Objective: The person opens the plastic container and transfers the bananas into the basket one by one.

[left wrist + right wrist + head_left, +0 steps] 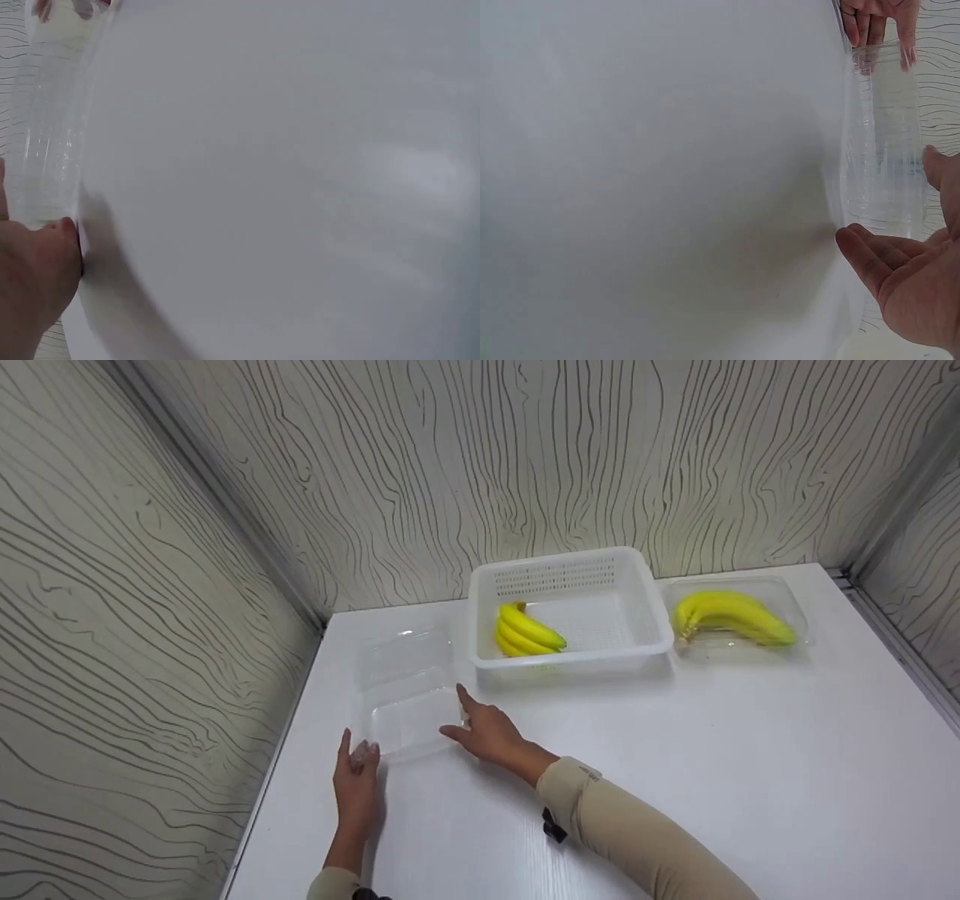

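Note:
A clear plastic clamshell box (412, 720) lies on the left of the white table in the head view, its lid (405, 656) folded back toward the wall. My left hand (357, 795) is at the box's near left corner, fingers and thumb extended along its edge. On the opposite side, my right hand (491, 731) touches the box's right edge with thumb and forefinger spread. In the right wrist view, the straight fingers of my right hand (919, 285) lie at one end of the box (885, 150), and my left hand (881, 22) is at the other.
A white plastic basket (574, 658) stands against the back wall with a bunch of bananas (525, 631) inside. To its right, another clear box (793, 592) contains bananas (731, 613). Patterned panels (510, 457) border the table (675, 780) at the back and sides.

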### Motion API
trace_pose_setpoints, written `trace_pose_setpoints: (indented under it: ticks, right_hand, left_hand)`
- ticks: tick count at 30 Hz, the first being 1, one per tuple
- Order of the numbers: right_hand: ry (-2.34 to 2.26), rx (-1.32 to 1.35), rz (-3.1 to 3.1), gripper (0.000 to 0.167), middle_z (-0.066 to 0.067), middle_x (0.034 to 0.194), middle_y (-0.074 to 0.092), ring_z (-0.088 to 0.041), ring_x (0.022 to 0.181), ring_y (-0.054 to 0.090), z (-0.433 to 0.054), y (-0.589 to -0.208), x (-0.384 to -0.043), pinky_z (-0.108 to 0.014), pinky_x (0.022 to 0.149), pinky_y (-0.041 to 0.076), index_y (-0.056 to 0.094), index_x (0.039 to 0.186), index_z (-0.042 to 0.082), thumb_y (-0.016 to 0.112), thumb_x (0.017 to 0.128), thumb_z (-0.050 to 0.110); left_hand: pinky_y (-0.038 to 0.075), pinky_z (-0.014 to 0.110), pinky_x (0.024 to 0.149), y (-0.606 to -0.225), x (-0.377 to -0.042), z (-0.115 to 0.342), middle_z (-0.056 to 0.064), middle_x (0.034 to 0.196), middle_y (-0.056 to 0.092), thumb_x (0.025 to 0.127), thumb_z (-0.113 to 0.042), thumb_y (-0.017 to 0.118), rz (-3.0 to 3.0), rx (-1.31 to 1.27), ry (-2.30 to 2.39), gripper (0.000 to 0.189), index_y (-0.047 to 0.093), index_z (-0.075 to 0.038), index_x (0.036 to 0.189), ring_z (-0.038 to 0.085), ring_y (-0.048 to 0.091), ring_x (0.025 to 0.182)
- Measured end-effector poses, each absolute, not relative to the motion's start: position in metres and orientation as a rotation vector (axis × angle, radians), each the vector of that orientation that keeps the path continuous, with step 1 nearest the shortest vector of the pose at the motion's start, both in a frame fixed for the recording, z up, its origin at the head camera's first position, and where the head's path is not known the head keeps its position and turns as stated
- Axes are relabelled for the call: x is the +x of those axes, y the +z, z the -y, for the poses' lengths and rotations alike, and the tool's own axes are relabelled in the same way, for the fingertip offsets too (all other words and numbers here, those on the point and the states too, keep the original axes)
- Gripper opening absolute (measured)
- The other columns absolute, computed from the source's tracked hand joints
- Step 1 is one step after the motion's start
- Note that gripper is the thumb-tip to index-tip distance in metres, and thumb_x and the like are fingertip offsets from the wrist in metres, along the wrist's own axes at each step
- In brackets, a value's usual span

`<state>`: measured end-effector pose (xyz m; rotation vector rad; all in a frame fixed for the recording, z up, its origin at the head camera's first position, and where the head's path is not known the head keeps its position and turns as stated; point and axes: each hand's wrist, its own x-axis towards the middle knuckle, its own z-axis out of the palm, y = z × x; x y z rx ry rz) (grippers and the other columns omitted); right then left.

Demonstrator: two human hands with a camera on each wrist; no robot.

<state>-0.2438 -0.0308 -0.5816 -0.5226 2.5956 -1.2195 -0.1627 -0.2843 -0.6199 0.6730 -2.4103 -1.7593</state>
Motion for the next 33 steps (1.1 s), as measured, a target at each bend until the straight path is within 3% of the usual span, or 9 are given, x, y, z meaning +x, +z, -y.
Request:
trace_pose_setpoints:
  ticks: [2, 5, 8, 12, 18, 23, 33]
  right_hand:
    - [-1.283, -0.486, -2.595, 0.087, -0.018, 0.125, 0.076, -0.025, 0.105, 0.071, 0.038, -0.582, -0.247, -0.048, 0.106, 0.058, 0.03, 0.169, 0.008, 0.069, 0.102, 0.049]
    - [-1.377, -0.453, -2.555, 0.081, -0.022, 0.143, 0.069, -0.033, 0.127, 0.07, 0.049, -0.584, -0.25, -0.05, 0.114, 0.054, 0.034, 0.167, 0.003, 0.066, 0.105, 0.044]
    - [-1.44, -0.416, -2.491, 0.076, -0.024, 0.15, 0.063, -0.035, 0.135, 0.067, 0.058, -0.584, -0.252, -0.05, 0.117, 0.052, 0.034, 0.166, 0.002, 0.064, 0.107, 0.038]
    - [-1.476, -0.377, -2.399, 0.077, -0.022, 0.161, 0.053, -0.034, 0.144, 0.061, 0.067, -0.582, -0.256, -0.049, 0.123, 0.046, 0.027, 0.169, 0.004, 0.06, 0.108, 0.039]
    - [-1.504, -0.382, -2.239, 0.084, -0.018, 0.174, 0.035, -0.032, 0.162, 0.036, 0.074, -0.582, -0.258, -0.048, 0.135, 0.027, 0.013, 0.172, 0.007, 0.053, 0.11, 0.048]
    - [-1.563, -0.383, -2.092, 0.089, -0.015, 0.18, 0.02, -0.031, 0.169, 0.019, 0.075, -0.581, -0.26, -0.048, 0.138, 0.018, 0.006, 0.173, 0.009, 0.055, 0.109, 0.047]
    - [-1.596, -0.414, -2.025, 0.098, -0.007, 0.183, 0.006, -0.029, 0.169, 0.019, 0.079, -0.584, -0.264, -0.048, 0.138, 0.018, 0.0, 0.173, 0.012, 0.062, 0.106, 0.048]
  left_hand:
    - [0.031, 0.057, 0.132, -0.619, -0.168, 0.286, 0.02, 0.175, 0.031, 0.111, -0.05, 0.052, 2.371, 0.71, -1.751, 0.083, 0.005, -0.024, 0.174, 0.043, 0.031, 0.163]
    - [0.033, 0.055, 0.131, -0.618, -0.175, 0.29, 0.024, 0.174, 0.033, 0.112, -0.049, 0.05, 2.297, 0.748, -1.762, 0.08, 0.01, -0.015, 0.173, 0.042, 0.034, 0.162]
    - [0.036, 0.053, 0.13, -0.617, -0.182, 0.293, 0.027, 0.172, 0.034, 0.113, -0.048, 0.047, 2.213, 0.778, -1.785, 0.077, 0.017, -0.008, 0.171, 0.041, 0.038, 0.16]
    - [0.039, 0.049, 0.129, -0.613, -0.193, 0.294, 0.026, 0.171, 0.036, 0.113, -0.05, 0.044, 2.13, 0.853, -1.809, 0.076, 0.018, -0.007, 0.171, 0.038, 0.041, 0.159]
    - [0.04, 0.044, 0.129, -0.606, -0.21, 0.293, 0.025, 0.171, 0.037, 0.113, -0.048, 0.043, 1.953, 0.949, -1.898, 0.076, 0.016, -0.007, 0.171, 0.036, 0.042, 0.159]
    - [0.038, 0.043, 0.13, -0.602, -0.223, 0.294, 0.022, 0.172, 0.037, 0.114, -0.046, 0.041, 1.867, 1.012, -1.926, 0.072, 0.018, -0.008, 0.171, 0.034, 0.04, 0.16]
    - [0.038, 0.04, 0.131, -0.6, -0.234, 0.3, 0.016, 0.176, 0.032, 0.114, -0.047, 0.038, 1.798, 1.044, -1.947, 0.07, 0.019, -0.012, 0.172, 0.03, 0.037, 0.162]
